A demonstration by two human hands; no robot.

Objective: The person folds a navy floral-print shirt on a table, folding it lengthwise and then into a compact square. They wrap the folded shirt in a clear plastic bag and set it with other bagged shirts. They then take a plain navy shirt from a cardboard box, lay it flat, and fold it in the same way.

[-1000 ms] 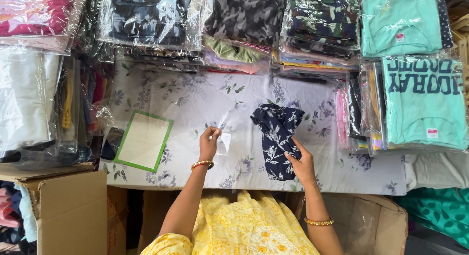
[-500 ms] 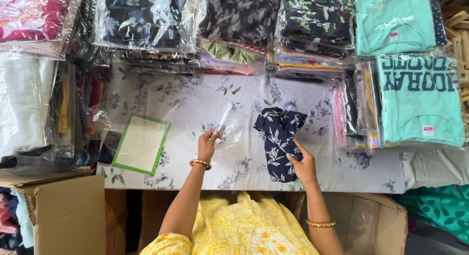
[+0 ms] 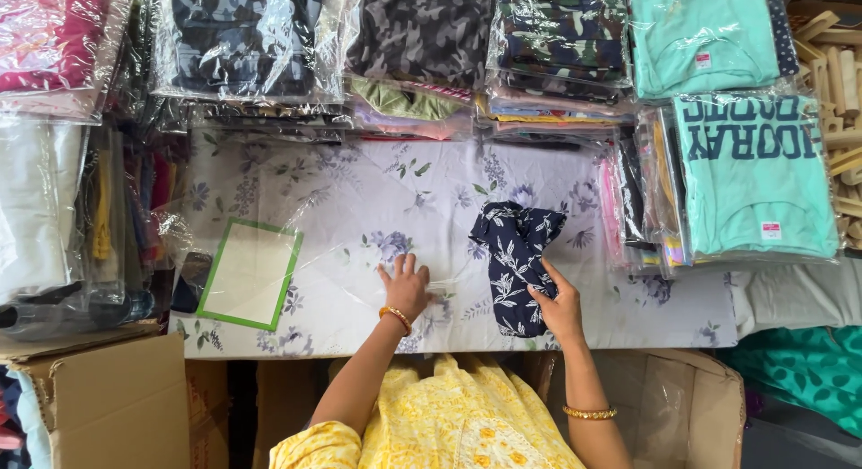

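Observation:
A folded navy garment with a white leaf print (image 3: 514, 262) lies on the floral table cloth (image 3: 359, 191). My right hand (image 3: 558, 306) rests on its lower right edge, fingers on the fabric. My left hand (image 3: 406, 285) lies flat, fingers spread, pressing a clear plastic bag (image 3: 359, 276) down on the cloth just left of the garment. Both wrists wear gold bangles.
Stacks of bagged clothes line the back (image 3: 413, 47), left (image 3: 54, 209) and right (image 3: 754, 173) of the table. A white card with a green border (image 3: 250, 273) lies at the left, a dark phone (image 3: 191, 280) beside it. Open cardboard boxes (image 3: 117, 406) stand below.
My left hand, which held the clear bag up off the table, has come down and now flattens it on the cloth. The right hand has stayed on the navy garment.

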